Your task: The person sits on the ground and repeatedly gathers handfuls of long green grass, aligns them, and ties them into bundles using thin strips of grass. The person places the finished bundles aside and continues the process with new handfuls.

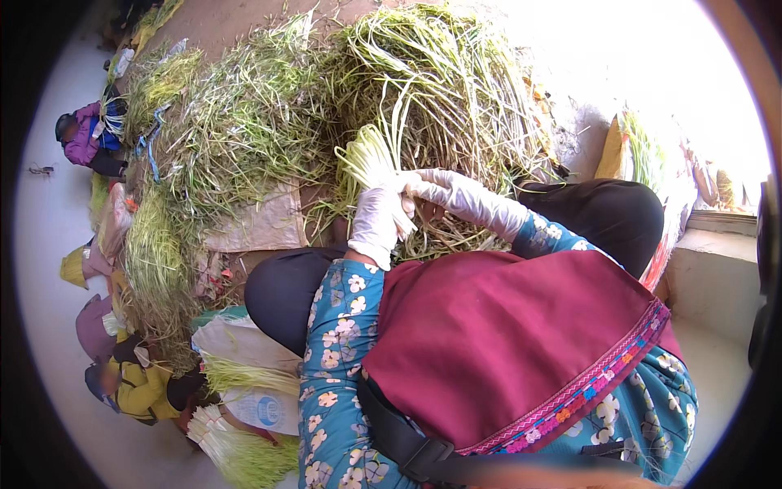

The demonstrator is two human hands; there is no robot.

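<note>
My left hand (pixel 380 211), in a white glove, is closed around a bunch of pale green leafy stalks (pixel 369 156). The bunch fans out above the fist, and its pale cut ends (pixel 404 223) show below it. My right hand (pixel 431 188), also gloved, reaches in from the right and its fingers touch the left hand and the stalks. Whether those fingers pinch any stalks is hidden. A few longer stalks (pixel 394 116) rise above the hands. Just beyond them stands a large heap of long green stalks (pixel 440 79).
Loose cut greens (pixel 244 116) cover the floor to the left, beside a pale woven sack (pixel 259 223). Tied bundles (pixel 244 446) lie at lower left near a white sack (pixel 259 406). A person in yellow (pixel 143 388) and another in purple (pixel 82 137) sit along the left.
</note>
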